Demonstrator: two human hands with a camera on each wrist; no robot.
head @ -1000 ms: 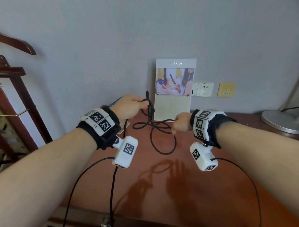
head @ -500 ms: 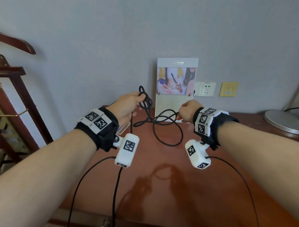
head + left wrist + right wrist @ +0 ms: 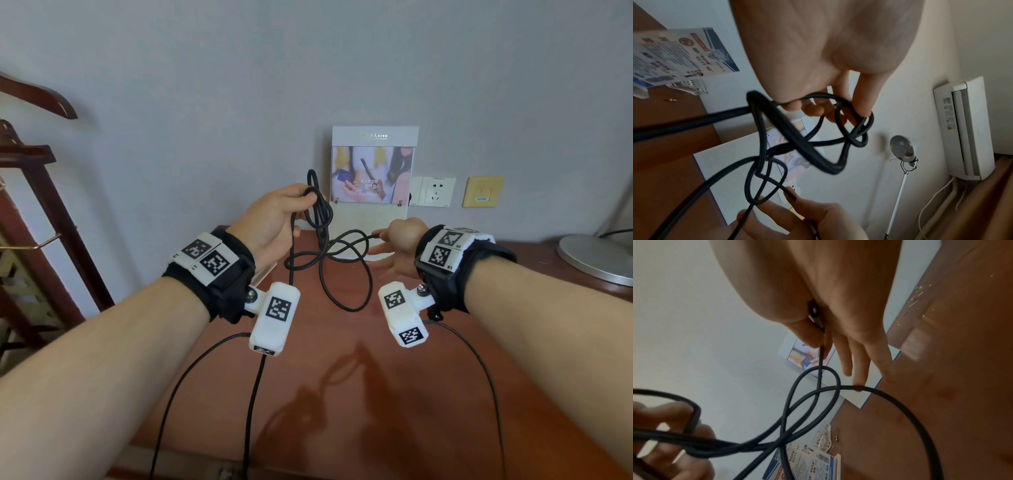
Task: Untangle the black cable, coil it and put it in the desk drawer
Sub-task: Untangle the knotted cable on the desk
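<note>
Left grip, raised above the worktop, curls round tangled loops of the black cable; right grip pinches its end between thumb and forefinger, other fingers extended.

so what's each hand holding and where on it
Both hold the cable. The left hand grips a bunch of tangled loops; the right hand pinches one end, just behind the tip.

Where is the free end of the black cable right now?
In the head view it is right of centre, pinched by the right hand, in front of the white photo stand; the black cable loops leftward to the left hand.
</note>
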